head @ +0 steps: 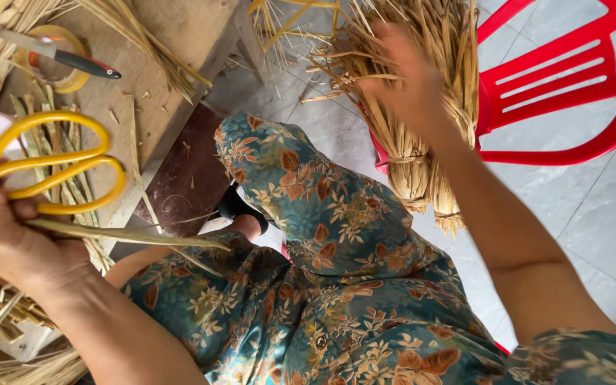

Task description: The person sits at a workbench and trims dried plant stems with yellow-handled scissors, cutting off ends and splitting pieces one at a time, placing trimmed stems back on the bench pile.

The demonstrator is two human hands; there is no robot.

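My left hand (10, 239) grips large scissors with yellow handles (55, 165) at the left edge, together with a long flat dried leaf strip (137, 235) that runs right over my knee. My right hand (401, 75), blurred, reaches up into tied bundles of dry straw (422, 164) that lie on a red plastic chair (572, 78). Its fingers are among the stalks; whether it grips any is unclear. My lap is covered by teal floral fabric (322, 235).
A low wooden table (172, 36) at upper left carries loose straw, a roll of yellow tape (71, 78) and a knife with a black and red handle (73, 60). More straw is heaped at lower left. The floor is pale grey tile (593, 214).
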